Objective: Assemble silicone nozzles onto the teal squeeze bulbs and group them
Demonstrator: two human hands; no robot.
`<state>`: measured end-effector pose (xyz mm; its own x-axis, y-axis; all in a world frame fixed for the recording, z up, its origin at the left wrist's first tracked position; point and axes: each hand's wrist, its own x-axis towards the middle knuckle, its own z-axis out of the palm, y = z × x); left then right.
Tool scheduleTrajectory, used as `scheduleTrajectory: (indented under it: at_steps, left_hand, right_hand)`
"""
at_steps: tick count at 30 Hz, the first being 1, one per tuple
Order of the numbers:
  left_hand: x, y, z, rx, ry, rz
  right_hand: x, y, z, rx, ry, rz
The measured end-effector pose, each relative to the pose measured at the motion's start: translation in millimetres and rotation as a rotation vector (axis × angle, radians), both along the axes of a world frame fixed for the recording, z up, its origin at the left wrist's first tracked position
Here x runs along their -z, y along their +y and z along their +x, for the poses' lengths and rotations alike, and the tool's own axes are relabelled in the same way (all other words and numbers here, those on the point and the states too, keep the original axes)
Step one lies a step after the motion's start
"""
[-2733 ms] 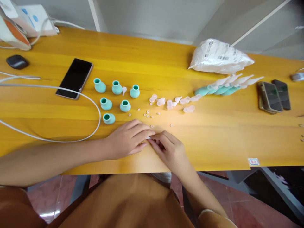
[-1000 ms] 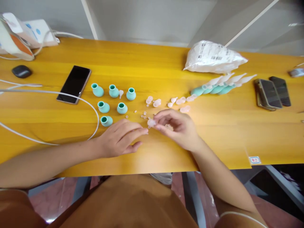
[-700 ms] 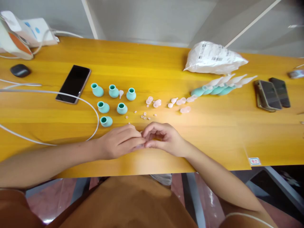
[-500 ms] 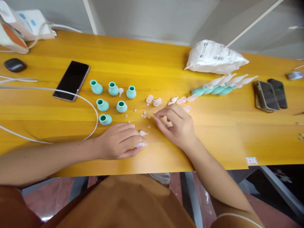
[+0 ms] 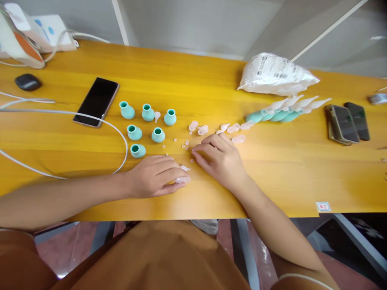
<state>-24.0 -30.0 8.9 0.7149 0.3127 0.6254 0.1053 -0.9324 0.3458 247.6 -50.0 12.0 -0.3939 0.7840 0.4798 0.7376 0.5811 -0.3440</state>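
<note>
My left hand (image 5: 155,176) rests near the table's front edge, closed with a small clear plastic piece (image 5: 184,180) between thumb and fingers. Just beyond it lies a white pointed nozzle (image 5: 185,168), partly covered by the fingers. My right hand (image 5: 223,161) is closed, thumb and forefinger pinched together by several tiny pale rings (image 5: 186,143); whatever is in the pinch is too small to make out. One loose ring (image 5: 192,160) lies between the hands. Beyond the right hand are pale pink translucent cups (image 5: 203,129) and white nozzles (image 5: 224,127).
Several open turquoise bulbs (image 5: 158,135) stand at left. Turquoise bulbs with long pale nozzles (image 5: 284,116) lie in a row at right, before a white plastic bag (image 5: 272,74). Also on the table are a phone (image 5: 97,100), a white cable (image 5: 122,139), a mouse (image 5: 28,82) and two more phones (image 5: 343,123).
My right hand's fingertips have closed together and shifted slightly left and down towards the tiny rings. My left hand still holds the clear piece. The whole view has shifted a little.
</note>
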Motion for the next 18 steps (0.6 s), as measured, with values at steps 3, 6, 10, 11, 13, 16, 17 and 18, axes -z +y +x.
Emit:
scheduleTrajectory:
  at_steps: [3, 6, 10, 11, 13, 16, 17, 18]
  left_hand:
    - [1.3, 0.7, 0.6, 0.006, -0.031, -0.029]
    - [3.2, 1.3, 0.1, 0.002, -0.038, -0.037]
    - [4.7, 1.4, -1.1, -0.007, -0.023, -0.056]
    - [5.0, 1.5, -1.4, -0.006, -0.024, -0.063]
    - [5.7, 1.9, -1.8, -0.003, -0.028, -0.079]
    - [6.8, 2.6, -2.0, -0.003, -0.027, -0.097]
    - [7.0, 2.8, -2.0, -0.008, -0.025, -0.098]
    - [7.2, 2.9, -2.0, -0.015, -0.025, -0.095]
  right_hand:
    - [-10.5, -5.8, -2.7, -0.064, 0.240, -0.096]
    - [-18.7, -11.9, -5.8, -0.148, 0.411, -0.238]
    - [-22.6, -16.7, -7.3, -0.262, 0.468, -0.349]
    - [-23.1, -17.3, -7.2, -0.280, 0.464, -0.356]
    - [-24.3, -18.2, -6.3, -0.298, 0.441, -0.351]
    - [-26.9, -18.8, -4.3, -0.305, 0.398, -0.328]
    - [-27.6, -18.9, -3.7, -0.307, 0.388, -0.319]
    - [-28.2, -18.9, -3.1, -0.308, 0.378, -0.309]
